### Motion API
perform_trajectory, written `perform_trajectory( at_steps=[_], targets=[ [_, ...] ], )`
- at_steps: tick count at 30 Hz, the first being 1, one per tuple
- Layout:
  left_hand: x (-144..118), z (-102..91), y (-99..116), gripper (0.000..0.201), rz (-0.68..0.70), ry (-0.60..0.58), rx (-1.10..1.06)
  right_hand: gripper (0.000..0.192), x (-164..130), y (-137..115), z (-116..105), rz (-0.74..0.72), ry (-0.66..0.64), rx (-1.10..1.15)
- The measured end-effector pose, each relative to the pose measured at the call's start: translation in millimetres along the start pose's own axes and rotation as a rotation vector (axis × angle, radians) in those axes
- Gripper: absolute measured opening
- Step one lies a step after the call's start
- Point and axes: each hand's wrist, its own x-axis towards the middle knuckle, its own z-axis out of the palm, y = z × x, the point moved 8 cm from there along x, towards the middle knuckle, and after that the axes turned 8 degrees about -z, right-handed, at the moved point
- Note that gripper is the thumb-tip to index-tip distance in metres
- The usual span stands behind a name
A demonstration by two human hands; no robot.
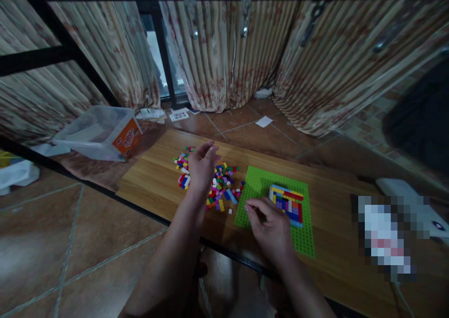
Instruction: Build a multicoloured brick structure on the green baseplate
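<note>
A green baseplate (259, 180) lies on a low wooden board (154, 182), with a block of coloured bricks (286, 202) pressed onto its right half. Left of it spreads a pile of loose coloured bricks (224, 180). My left hand (201, 166) hovers over that pile, fingers loosely curled and apart, with nothing visible in it. Over the plate's near left part rests my right hand (271, 229), fingertips pinched together; whether a small brick sits between them is too small to tell.
A clear plastic tub (94, 131) with an orange label lies tipped on the tiled floor at the left. Papers (178, 115) lie near the curtains behind. A blurred white object (386, 236) rests on the board's right end.
</note>
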Motion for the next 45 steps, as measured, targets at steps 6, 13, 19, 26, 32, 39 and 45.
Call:
perform_trajectory(
  at_steps=[6, 13, 19, 26, 32, 39, 45],
  targets=[
    [-3, 0.6, -6, 0.029, -0.139, -0.060, -0.117, 0.019, -1, 2, 25, -0.009, -0.068, -0.141],
    [-6, 5.6, -11, 0.028, -0.172, -0.111, -0.120, 0.022, 3, 6, 45, -0.004, -0.110, -0.277],
    [-8, 9.6, -11, 0.033, -0.176, -0.153, -0.086, 0.026, 5, 7, 50, -0.003, -0.095, -0.308],
    [-14, 24.4, -12, 0.025, -0.112, -0.281, 0.112, 0.030, 8, -12, 25, -0.027, 0.035, -0.222],
    [-46, 60.2, -27, 0.031, -0.134, -0.748, 0.393, 0.025, 8, -6, -14, -0.009, 0.177, -0.252],
    [-65, 76.9, -40, 0.014, -0.069, -0.851, 0.542, 0.019, -1, 26, -38, 0.122, 0.254, -0.029],
    [-72, 90.3, -50, 0.015, 0.021, -0.846, 0.566, 0.017, -6, 42, -47, 0.214, 0.184, 0.111]
  ],
)
